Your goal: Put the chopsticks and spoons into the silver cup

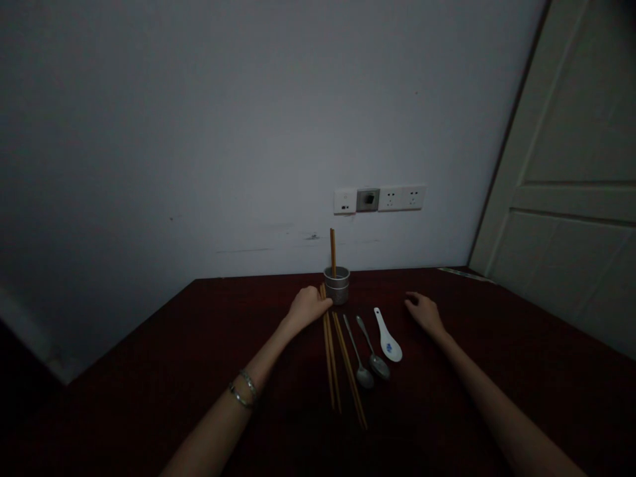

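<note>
Chopsticks (351,371) lie btwn L hand (307,305), prob. pinching some, & R hand (424,313).

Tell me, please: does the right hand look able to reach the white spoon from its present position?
Probably yes. The right hand rests on the table to the right of the white spoon, and nothing visible lies between them.

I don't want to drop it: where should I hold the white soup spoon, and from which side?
I'd pinch the white soup spoon mid-handle, coming from the right. The handle is narrow, while the bowl is wide and rounded. A metal spoon lies close on the left, and the right hand is already on the right.
</note>
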Tool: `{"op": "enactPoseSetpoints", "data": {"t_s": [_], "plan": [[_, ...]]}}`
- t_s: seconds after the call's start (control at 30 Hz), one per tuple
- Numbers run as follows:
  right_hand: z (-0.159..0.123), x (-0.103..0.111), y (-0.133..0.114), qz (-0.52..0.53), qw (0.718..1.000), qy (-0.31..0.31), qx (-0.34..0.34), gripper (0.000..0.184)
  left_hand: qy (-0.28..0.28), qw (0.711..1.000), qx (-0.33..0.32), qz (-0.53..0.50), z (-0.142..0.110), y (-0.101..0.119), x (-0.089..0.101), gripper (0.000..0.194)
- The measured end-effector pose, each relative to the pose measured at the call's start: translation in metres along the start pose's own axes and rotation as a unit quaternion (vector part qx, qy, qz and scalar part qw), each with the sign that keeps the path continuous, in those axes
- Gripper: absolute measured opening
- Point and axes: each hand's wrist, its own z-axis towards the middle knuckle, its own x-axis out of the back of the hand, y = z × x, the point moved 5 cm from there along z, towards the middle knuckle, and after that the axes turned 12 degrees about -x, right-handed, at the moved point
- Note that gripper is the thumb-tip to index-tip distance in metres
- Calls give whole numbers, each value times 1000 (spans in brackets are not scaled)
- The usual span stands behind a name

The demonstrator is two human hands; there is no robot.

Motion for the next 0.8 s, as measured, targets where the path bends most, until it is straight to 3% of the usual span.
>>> {"op": "enactPoseSetpoints", "data": {"t_s": [0.1,0.2,0.3,0.43,0.6,0.7,0.8], "plan": [[2,27,-24,102,995,9,-8,42,73,997,-24,-7,4,12,31,26],[-11,58,-73,219,975,-33,36,33,133,991,-30,-8,1,23,54,26],[-47,72,-126,351,911,-204,79,31,165,986,-37,3,-6,32,66,26],[-112,67,-176,377,819,-413,127,38,177,983,-54,9,-15,41,72,26],[-159,50,-199,344,775,-491,201,30,184,981,-54,8,-22,53,76,23],[-164,43,-202,354,764,-503,194,28,191,980,-60,11,-25,59,77,24],[-162,42,-200,355,772,-496,177,30,196,979,-64,5,-26,61,77,24]]}}
